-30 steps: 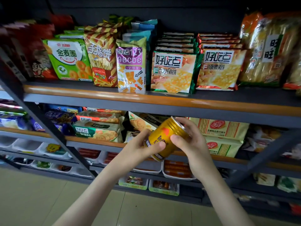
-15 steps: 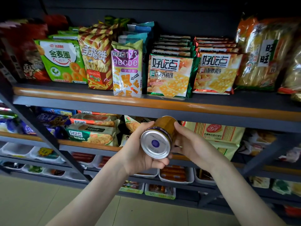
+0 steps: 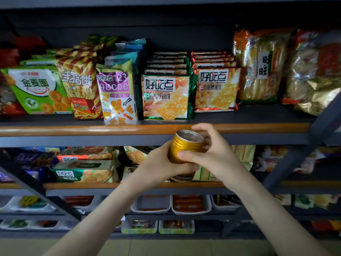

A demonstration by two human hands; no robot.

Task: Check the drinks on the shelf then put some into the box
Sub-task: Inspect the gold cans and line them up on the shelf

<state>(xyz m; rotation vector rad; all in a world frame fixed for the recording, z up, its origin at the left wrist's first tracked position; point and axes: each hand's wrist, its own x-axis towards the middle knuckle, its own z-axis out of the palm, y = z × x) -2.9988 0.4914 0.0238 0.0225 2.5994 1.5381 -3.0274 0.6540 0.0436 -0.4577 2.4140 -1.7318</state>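
Note:
A gold drink can (image 3: 184, 147) is held up in front of the shelf (image 3: 129, 129), roughly upright with its silver end on top. My left hand (image 3: 162, 163) wraps the can's lower left side from below. My right hand (image 3: 212, 154) grips it from the right, fingers over the top rim and across the front. Both hands hold the can at about the level of the upper shelf's orange edge. No box is in view.
The upper shelf holds snack bags and cracker packs (image 3: 166, 97). The shelf below carries more biscuit packs (image 3: 83, 172). White trays of sausages (image 3: 190, 204) sit lower down. A dark diagonal brace (image 3: 295, 157) crosses at right, and another at left.
The can has been turned from its silver bottom facing me to roughly upright with a silver end on top. Both hands and the can rose toward the upper shelf edge, and my view shifted.

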